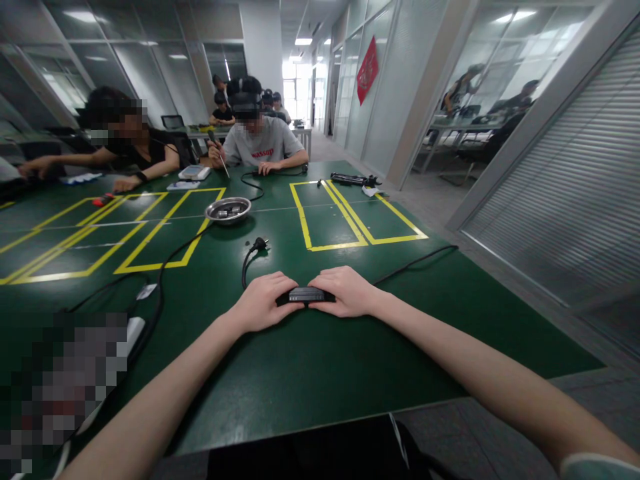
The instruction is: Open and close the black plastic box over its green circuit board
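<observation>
A black power adapter (307, 295) is held level between my two hands, just above the green table. My left hand (267, 300) is closed around its left end, the thumb along the near side. At the opposite end, my right hand (345, 292) grips it the same way. Beyond my left hand lies a black power plug (259, 245), its cord curving down behind that hand. A thin black cable (417, 262) runs from behind my right wrist toward the table's right edge. My fingers hide both ends of the adapter, so where the cords join it cannot be seen.
A metal bowl (229, 211) with small metal parts stands ahead on the green table (280, 380). Yellow tape (337, 247) marks rectangles there. A folded black tripod-like item (355, 179) lies at the far right. A co-worker (263, 140) opposite holds a screwdriver-like tool; another person sits left.
</observation>
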Available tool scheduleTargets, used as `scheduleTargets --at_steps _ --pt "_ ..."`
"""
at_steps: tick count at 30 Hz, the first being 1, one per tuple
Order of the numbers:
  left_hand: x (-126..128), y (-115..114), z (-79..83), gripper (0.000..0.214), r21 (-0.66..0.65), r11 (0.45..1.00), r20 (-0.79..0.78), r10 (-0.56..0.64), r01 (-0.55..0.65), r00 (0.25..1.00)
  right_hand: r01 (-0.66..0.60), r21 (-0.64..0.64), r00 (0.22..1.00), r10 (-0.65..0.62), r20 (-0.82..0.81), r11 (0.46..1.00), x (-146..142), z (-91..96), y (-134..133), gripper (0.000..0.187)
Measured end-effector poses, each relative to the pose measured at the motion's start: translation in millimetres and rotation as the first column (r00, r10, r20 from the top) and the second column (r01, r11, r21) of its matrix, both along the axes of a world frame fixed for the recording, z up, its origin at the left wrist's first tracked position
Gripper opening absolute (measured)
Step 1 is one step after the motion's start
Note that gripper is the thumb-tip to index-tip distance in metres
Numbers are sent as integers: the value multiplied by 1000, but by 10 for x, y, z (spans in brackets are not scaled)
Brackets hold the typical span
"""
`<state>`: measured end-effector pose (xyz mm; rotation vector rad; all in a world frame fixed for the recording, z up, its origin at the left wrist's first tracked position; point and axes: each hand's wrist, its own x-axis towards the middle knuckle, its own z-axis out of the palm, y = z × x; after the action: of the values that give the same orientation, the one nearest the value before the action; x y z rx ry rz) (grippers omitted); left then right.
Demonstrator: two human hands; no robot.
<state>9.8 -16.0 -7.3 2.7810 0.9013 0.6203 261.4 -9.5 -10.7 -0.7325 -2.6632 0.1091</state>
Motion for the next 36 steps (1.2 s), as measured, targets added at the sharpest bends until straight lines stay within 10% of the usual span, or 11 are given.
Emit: scheduleTargets --at_steps 16,27,36 --pt "30 -35 -2 33 38 999 -20 11 -10 1000 0 165 999 -8 51 986 4 -50 7 29" --pt "46 -8 87 56 -564 822 35 119 -79 992 -42 386 997 12 82 922 15 -19 -31 35" --pt "-3 8 11 44 81 995 -31 56 -53 998 16 -86 1000 -14 18 996 26 25 -15 43"
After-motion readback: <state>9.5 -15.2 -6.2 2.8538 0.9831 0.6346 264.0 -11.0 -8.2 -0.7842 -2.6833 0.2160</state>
